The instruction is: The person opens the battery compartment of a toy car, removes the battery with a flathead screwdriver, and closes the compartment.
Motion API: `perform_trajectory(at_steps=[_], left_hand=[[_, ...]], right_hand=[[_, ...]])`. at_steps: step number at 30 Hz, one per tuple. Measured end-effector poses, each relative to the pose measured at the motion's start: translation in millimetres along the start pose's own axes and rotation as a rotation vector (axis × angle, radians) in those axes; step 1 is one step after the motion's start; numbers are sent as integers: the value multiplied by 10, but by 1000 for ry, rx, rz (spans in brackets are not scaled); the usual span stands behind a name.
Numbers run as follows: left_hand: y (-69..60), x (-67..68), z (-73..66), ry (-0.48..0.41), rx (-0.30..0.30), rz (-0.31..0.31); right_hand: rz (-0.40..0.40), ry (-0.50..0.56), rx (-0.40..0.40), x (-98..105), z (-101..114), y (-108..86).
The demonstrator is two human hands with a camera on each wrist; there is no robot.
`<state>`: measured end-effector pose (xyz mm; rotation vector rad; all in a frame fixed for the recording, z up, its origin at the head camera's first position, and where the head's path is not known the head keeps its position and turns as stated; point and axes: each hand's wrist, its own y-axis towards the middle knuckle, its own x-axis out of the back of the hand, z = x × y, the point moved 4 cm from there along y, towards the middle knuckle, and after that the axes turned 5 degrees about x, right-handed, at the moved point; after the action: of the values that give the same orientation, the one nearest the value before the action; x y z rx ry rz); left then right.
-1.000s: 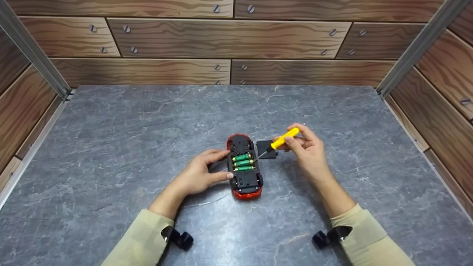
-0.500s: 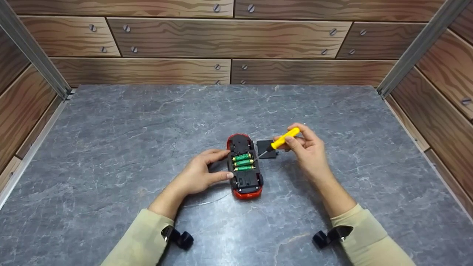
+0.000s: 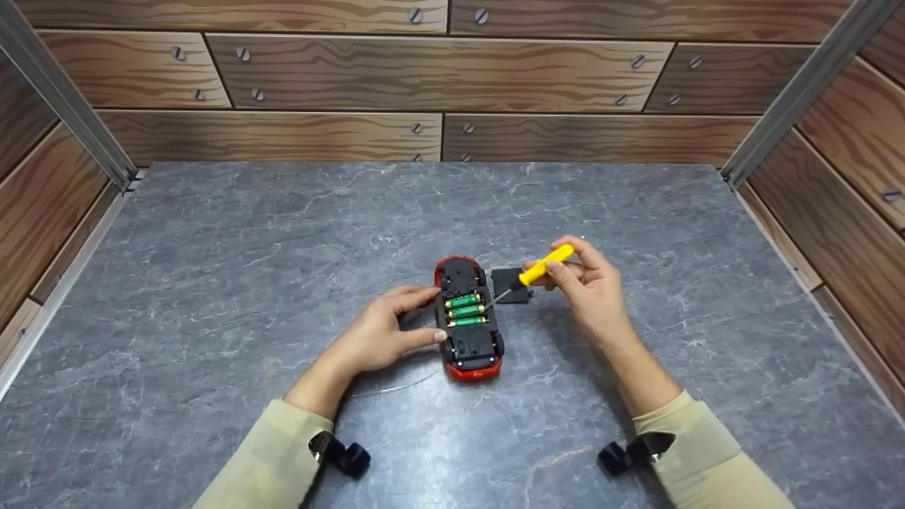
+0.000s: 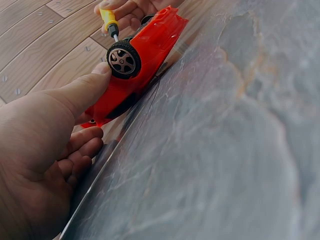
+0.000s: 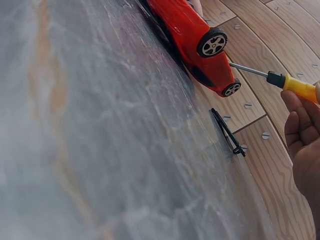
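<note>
A red toy car point(image 3: 472, 372) lies upside down on the table, black underside up. Its uncovered battery bay holds green batteries point(image 3: 466, 311) side by side. My left hand point(image 3: 382, 332) holds the car along its left side, thumb and a finger spread on the edge; the left wrist view shows the thumb against a wheel point(image 4: 123, 59). In my right hand point(image 3: 594, 297) I grip a yellow-handled screwdriver point(image 3: 544, 266) between thumb and fingers. It slants down to the left, its tip at the right edge of the bay. Whether the tip touches a battery I cannot tell.
A black battery cover point(image 3: 509, 286) lies on the table right of the car, partly behind the screwdriver. The grey marble-patterned table point(image 3: 247, 233) ends at wood-patterned walls point(image 3: 438, 74). A thin pale line curves over the tabletop below the car.
</note>
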<state>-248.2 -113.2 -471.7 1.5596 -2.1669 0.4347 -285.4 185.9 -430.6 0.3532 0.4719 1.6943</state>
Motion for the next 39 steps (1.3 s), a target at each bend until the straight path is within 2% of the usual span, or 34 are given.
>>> perform_trajectory(at_steps=[4,8,10,16,23,32,35,39], left_hand=[[-7,-3,-10,-5,-10,3],[0,-10,-11,-4,-13,4],[5,-12,-8,-1,-12,2],[5,-15,-9,-3,-6,1],[1,-7,-25,-23,-3,5],[12,-15,-38,-17,-13,7],[10,-14,-28,-19,-22,2],[5,-10,-13,-24,-20,-5]], right_hand=[[17,-55,22,-33,85,7],[68,-122,62,-114,223,14],[107,-196,107,-174,314,13],[230,-504,283,-371,563,34],[269,-618,313,-485,638,72],[236,-562,301,-440,629,52],[216,-505,252,-404,593,49],[171,-350,137,-321,496,36]])
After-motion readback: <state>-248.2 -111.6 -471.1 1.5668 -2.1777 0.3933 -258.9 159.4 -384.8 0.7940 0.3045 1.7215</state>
